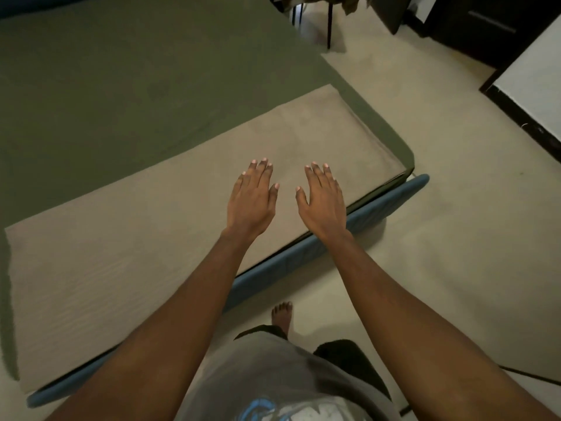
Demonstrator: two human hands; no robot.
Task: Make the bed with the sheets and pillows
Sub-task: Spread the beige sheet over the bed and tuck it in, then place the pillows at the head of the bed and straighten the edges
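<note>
An olive-green sheet (127,74) covers the mattress smoothly. Along the bed's near edge lies a folded beige sheet (136,244), a flat long rectangle reaching to the right corner. My left hand (253,199) and my right hand (321,199) are side by side over the right part of the beige sheet, palms down, fingers straight and slightly spread. Both hold nothing; whether they touch the fabric or hover just above it is unclear. No pillow is in sight.
The bed's blue frame edge (379,208) runs diagonally under my arms. Beyond it is pale floor (440,223), where my bare foot (282,314) stands. Dark furniture (485,22) and thin black chair legs (329,25) stand at the top right.
</note>
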